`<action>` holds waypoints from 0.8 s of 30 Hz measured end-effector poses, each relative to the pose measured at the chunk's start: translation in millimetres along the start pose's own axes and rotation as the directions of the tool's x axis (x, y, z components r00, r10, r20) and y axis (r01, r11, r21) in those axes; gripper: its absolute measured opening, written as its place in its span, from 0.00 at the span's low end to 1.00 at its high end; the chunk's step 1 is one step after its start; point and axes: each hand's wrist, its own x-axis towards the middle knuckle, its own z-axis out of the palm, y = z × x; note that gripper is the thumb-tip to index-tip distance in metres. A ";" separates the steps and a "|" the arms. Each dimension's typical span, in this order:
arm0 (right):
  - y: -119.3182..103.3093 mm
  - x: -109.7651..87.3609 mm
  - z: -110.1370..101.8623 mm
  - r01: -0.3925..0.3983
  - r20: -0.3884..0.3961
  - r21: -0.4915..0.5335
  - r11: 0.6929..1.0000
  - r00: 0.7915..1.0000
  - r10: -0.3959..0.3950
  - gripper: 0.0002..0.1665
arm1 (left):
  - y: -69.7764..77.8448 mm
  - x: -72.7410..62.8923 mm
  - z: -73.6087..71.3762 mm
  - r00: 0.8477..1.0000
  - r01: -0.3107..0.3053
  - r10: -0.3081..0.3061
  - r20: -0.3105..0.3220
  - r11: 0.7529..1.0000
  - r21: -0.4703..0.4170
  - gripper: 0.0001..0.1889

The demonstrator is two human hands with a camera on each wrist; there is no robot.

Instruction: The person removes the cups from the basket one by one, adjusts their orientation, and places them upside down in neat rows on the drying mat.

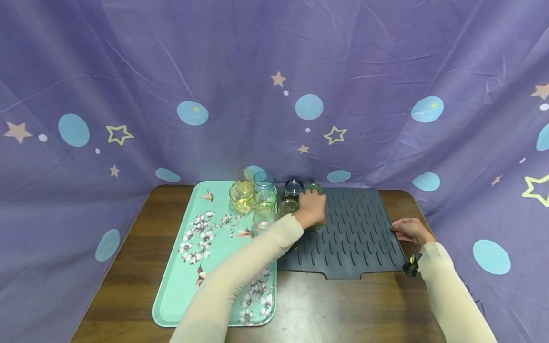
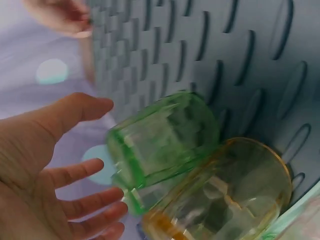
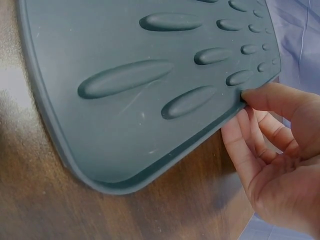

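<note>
A dark ribbed drying mat point(image 1: 351, 228) lies on the table. My left hand point(image 1: 312, 207) reaches over its left part. In the left wrist view the fingers of the left hand point(image 2: 55, 165) are spread, close to the thick base of an upturned green glass point(image 2: 165, 140). An amber glass point(image 2: 225, 195) stands upside down beside it. A dark blue glass point(image 1: 293, 187) and another green glass point(image 1: 314, 186) are behind the hand. At the mat's right edge my right hand point(image 1: 409, 230) pinches the rim between thumb and fingers, seen closely in the right wrist view.
Left of the mat lies a mint flowered tray point(image 1: 171, 295). Several glasses stand near its back right corner, among them a yellow glass point(image 1: 242, 197), a blue glass point(image 1: 264, 179) and a pinkish glass point(image 1: 264, 219). A purple curtain point(image 1: 240, 71) hangs behind the wooden table point(image 1: 326, 309).
</note>
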 end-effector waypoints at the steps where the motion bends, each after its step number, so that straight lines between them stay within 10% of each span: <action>1: -0.3 -0.2 0.2 -0.002 -0.001 0.001 1.000 1.000 0.002 0.06 | -4.8 -4.5 -2.9 0.999 -0.024 0.023 -0.025 0.999 -0.030 0.42; 8: -0.5 -0.7 -0.2 0.003 0.006 -0.007 1.000 1.000 -0.003 0.07 | -47.9 -32.7 -25.9 0.982 -0.172 0.140 -0.125 0.939 -0.298 0.37; 14: -0.7 -2.6 -0.1 -0.007 0.010 0.015 1.000 1.000 0.007 0.06 | -91.0 -47.9 -27.0 0.964 -0.267 0.207 -0.170 0.779 -0.568 0.35; 24: -0.4 -2.1 0.2 0.012 0.001 -0.011 1.000 1.000 -0.012 0.07 | -147.9 -69.2 0.3 0.943 -0.333 0.187 -0.277 0.574 -0.747 0.34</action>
